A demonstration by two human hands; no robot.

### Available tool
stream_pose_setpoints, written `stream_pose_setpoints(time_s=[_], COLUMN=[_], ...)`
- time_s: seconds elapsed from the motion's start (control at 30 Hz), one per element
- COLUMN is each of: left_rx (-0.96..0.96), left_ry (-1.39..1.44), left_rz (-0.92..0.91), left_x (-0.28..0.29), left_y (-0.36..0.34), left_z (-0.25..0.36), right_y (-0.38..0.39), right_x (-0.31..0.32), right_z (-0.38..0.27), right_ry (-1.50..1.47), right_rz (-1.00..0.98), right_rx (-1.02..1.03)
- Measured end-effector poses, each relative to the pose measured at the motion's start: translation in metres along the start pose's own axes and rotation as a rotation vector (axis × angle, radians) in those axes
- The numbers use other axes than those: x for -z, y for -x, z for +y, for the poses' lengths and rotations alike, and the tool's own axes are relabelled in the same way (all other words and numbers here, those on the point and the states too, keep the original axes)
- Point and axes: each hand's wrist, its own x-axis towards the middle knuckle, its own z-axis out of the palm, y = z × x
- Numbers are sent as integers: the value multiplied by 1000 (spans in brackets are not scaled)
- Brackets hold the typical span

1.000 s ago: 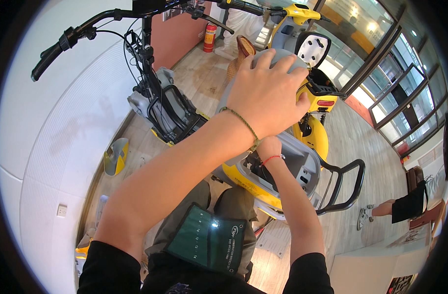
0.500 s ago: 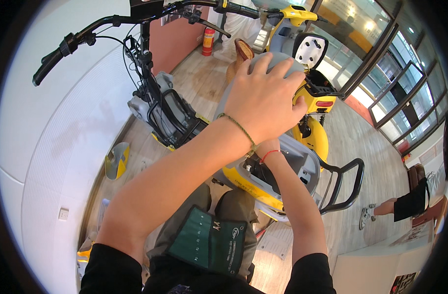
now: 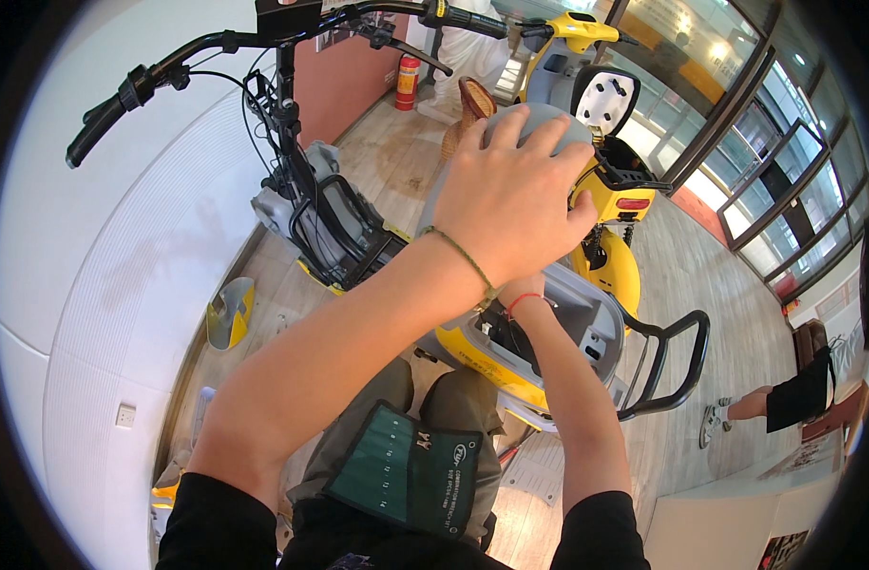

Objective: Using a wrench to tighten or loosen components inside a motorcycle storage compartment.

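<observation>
My left hand (image 3: 515,190) lies with its fingers spread over the raised grey seat (image 3: 577,133) of a yellow and grey electric scooter (image 3: 491,366). Below it, my right hand (image 3: 524,285) reaches in under my left wrist, by the open grey compartment (image 3: 591,309) beneath the seat. Its fingers are hidden, so I cannot see whether they hold anything. A green tool pouch (image 3: 406,465) with a few small clips lies across my lap.
Black handlebars (image 3: 216,43) stand at upper left, and a black rear rack (image 3: 677,380) juts out right. Another yellow scooter (image 3: 617,275) stands behind. A yellow-grey part (image 3: 230,313) and a paper sheet (image 3: 537,472) lie on the floor. At right, a person's leg (image 3: 750,404) shows.
The whole view has shifted very slightly. Both hands stay in the same place on the scooter.
</observation>
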Motion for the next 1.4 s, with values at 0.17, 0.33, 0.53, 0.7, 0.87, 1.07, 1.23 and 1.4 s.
stream_pose_setpoints(time_s=[0.17, 0.33, 0.53, 0.7, 0.87, 1.07, 1.23, 1.4], left_rx=[-16, 8, -1, 0, -1, 2, 3, 4], left_ry=[18, -12, 5, 10, 8, 16, 21, 17], left_rz=[25, 22, 33, 22, 28, 26, 37, 35], left_x=[0, -3, -2, 0, -1, -2, -1, 0], left_y=[-4, 3, -1, 0, 1, 0, 0, 1], left_z=[6, -4, 1, 2, 2, 3, 2, 3], right_y=[-9, -4, -1, -2, 1, 2, 0, -1], right_x=[-14, -2, 7, 9, 9, 11, 12, 13], right_z=[16, -5, -5, -8, -10, -12, -16, -18], right_ry=[79, -62, -56, -54, -54, -51, -52, -51], right_rz=[186, 66, 64, 58, 46, 37, 34, 29], right_rx=[158, 51, 29, 20, 13, 4, -1, -10])
